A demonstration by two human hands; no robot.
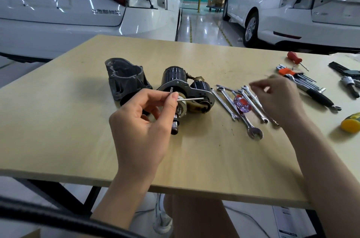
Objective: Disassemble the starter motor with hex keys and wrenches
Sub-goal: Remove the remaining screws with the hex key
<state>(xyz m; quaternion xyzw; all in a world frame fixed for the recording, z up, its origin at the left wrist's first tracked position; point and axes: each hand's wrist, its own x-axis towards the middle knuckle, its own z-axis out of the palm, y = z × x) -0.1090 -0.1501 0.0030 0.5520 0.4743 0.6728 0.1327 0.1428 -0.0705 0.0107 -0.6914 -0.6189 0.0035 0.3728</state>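
— Where's the starter motor?

— The starter motor (187, 91) lies mid-table (194, 169), toward the far edge, its grey housing (124, 77) just beside it on the left.

— And your hands?

— My left hand (142, 121) pinches a hex key (187, 98), tip at the motor. My right hand (276, 95), blurred, hovers loose-fingered above the wrenches (239, 109); I can't tell whether it holds anything.

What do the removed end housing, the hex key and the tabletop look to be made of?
End housing: probably cast metal, a dull, rough grey surface with molded ribs.
Hex key, pinched in the left hand: bright steel by its silver shine.
Tabletop: pale wood or laminate, with faint grain streaks.
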